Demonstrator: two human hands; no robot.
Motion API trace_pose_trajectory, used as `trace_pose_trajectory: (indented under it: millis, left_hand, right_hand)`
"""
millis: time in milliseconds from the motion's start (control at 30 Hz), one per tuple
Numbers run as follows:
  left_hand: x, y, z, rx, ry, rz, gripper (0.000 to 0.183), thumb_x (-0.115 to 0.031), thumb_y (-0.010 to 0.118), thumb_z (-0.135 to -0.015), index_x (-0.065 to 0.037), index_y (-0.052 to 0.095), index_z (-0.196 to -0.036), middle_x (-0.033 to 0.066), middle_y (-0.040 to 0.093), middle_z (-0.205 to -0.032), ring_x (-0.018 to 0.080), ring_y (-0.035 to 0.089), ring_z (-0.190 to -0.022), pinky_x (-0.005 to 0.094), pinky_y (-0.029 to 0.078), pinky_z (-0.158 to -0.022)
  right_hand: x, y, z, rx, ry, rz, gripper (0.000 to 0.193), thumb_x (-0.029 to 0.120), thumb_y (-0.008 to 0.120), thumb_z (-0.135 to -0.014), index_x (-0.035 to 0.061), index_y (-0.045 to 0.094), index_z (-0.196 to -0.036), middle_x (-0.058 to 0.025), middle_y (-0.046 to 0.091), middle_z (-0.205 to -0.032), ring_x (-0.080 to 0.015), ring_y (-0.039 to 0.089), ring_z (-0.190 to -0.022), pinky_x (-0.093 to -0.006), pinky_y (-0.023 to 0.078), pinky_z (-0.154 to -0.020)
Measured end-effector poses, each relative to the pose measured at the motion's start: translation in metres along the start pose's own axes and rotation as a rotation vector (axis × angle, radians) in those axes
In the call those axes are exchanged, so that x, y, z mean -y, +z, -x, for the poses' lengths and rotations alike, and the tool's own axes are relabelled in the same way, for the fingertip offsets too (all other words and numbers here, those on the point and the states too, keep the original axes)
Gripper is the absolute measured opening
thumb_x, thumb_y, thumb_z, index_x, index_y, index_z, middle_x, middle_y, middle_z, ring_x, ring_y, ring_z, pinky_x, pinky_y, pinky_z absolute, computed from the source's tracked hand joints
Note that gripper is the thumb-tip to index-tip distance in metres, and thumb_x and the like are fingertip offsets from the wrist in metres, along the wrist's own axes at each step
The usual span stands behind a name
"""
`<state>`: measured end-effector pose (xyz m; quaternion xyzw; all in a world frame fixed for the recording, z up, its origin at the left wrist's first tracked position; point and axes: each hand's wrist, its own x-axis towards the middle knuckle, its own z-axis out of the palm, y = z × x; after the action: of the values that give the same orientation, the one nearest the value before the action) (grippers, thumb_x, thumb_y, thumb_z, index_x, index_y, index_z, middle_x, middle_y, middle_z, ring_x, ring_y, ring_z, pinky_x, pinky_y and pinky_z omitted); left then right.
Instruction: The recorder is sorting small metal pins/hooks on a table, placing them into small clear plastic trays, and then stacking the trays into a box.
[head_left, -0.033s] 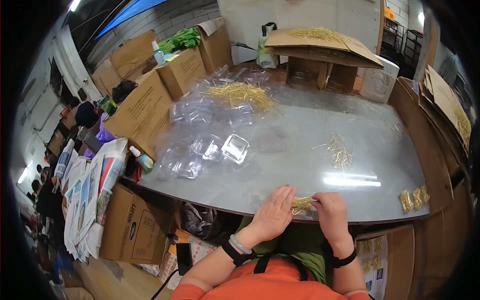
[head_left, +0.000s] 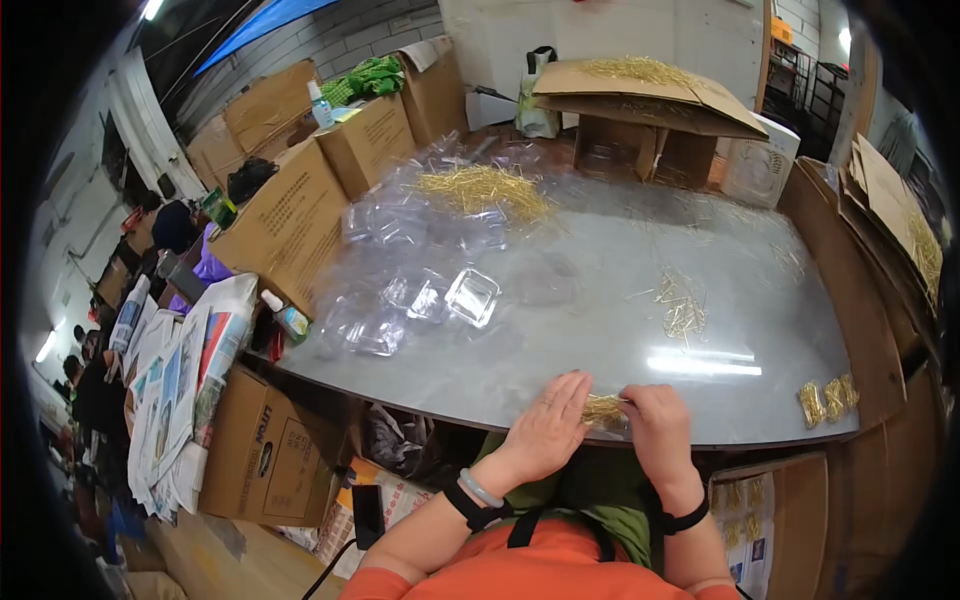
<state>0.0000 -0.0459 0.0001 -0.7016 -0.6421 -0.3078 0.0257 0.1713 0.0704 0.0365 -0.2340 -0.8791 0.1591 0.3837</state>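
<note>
At the near edge of the table, a small bundle of gold wire pieces (head_left: 603,409) lies between my two hands. My left hand (head_left: 548,425) presses against its left end, fingers long and close together; the thumb is hidden. My right hand (head_left: 657,420) has thumb and fingers pinched at the right end of the bundle, and what exactly lies between the fingertips is too small to make out. Beyond my right hand, loose gold wire pieces (head_left: 682,305), some with bent ends, are scattered on the grey tabletop (head_left: 590,330).
Clear plastic boxes (head_left: 472,298) spread over the table's left, beside a heap of gold wire (head_left: 485,190). Finished-looking gold bundles (head_left: 812,405) sit at the right corner. Cardboard boxes (head_left: 285,230) border the left, cardboard panels (head_left: 850,270) the right. A cardboard shelf (head_left: 650,95) stands behind.
The fingers of my right hand have shifted slightly at the bundle's right end. My left hand stays where it was, and the rest of the table looks the same.
</note>
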Motion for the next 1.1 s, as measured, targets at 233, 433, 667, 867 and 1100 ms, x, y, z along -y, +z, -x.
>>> trace_pose_trajectory:
  millis: [233,433,667,867,1100]
  left_hand:
    - [-0.002,0.002,0.002,0.0,-0.032,0.047,0.067,-0.013,0.063,-0.095,0.008,0.033,-0.152,0.0271,0.042,-0.15,0.0433,0.042,-0.141,0.0472,0.039,-0.116]
    - [-0.002,0.007,-0.002,-0.025,0.007,0.003,0.066,-0.009,0.064,-0.092,0.01,0.037,-0.149,0.0247,0.041,-0.15,0.0439,0.041,-0.142,0.0486,0.039,-0.116]
    - [0.005,-0.006,-0.008,0.034,0.011,0.22,0.069,-0.004,0.063,-0.092,0.006,0.033,-0.154,0.0262,0.041,-0.149,0.0451,0.042,-0.139,0.0492,0.04,-0.113]
    - [0.023,-0.024,-0.016,-0.022,-0.158,0.239,0.064,-0.008,0.062,-0.096,0.005,0.035,-0.153,0.0267,0.044,-0.145,0.043,0.051,-0.125,0.0482,0.045,-0.104]
    - [0.014,-0.02,0.005,-0.074,-0.165,0.234,0.061,-0.016,0.067,-0.095,0.007,0.043,-0.147,0.0254,0.054,-0.136,0.0424,0.055,-0.116,0.0471,0.045,-0.102]
  right_hand:
    - [0.004,0.019,0.01,-0.135,0.106,-0.02,0.023,0.003,0.07,-0.084,0.009,0.071,-0.106,-0.0112,0.069,-0.089,-0.0309,0.065,-0.088,-0.0394,0.052,-0.076]
    - [0.023,0.021,0.026,-0.086,-0.066,0.265,0.035,-0.003,0.065,-0.088,0.0048,0.067,-0.122,-0.0143,0.071,-0.104,-0.0337,0.064,-0.106,-0.0461,0.048,-0.092]
    - [0.003,0.01,-0.007,0.0,0.259,0.066,0.03,0.001,0.065,-0.091,0.0037,0.066,-0.121,-0.0174,0.071,-0.1,-0.0372,0.065,-0.097,-0.044,0.051,-0.085]
    - [0.009,0.013,0.0,0.017,0.565,-0.102,0.026,0.003,0.069,-0.09,0.0014,0.066,-0.116,-0.0167,0.07,-0.086,-0.0301,0.068,-0.075,-0.0397,0.054,-0.07]
    - [0.05,0.025,0.024,-0.018,0.727,-0.247,0.024,0.005,0.071,-0.092,-0.0014,0.061,-0.113,-0.0138,0.07,-0.079,-0.0225,0.07,-0.063,-0.0328,0.054,-0.06]
